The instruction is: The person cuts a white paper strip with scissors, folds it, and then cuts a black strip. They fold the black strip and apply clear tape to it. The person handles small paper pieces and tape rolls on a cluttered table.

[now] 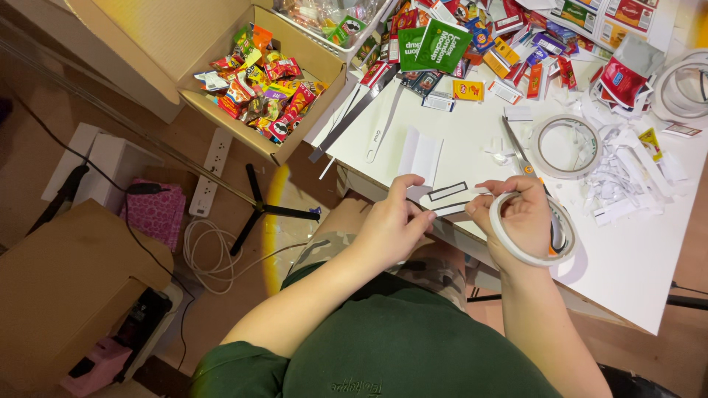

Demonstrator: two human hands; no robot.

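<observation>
Tape roll [532, 234] in right hand's [520, 221] grip; left hand [394, 225] seemingly pinches paper strip [448, 197] at table edge [472, 243].

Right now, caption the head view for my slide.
Both hands, left and right, work a small paper piece; tape roll circles the right hand.

Two hands [394, 225] [516, 217], two tape rolls [532, 232] [566, 146], one pair of scissors [518, 151], one cardboard box [295, 140].

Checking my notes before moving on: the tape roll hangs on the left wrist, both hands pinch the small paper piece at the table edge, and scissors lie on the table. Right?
Not quite. The head view shows the tape roll looped on the right hand, not the left wrist. The left hand and right hand do pinch the paper piece, and scissors lie on the table.
</observation>
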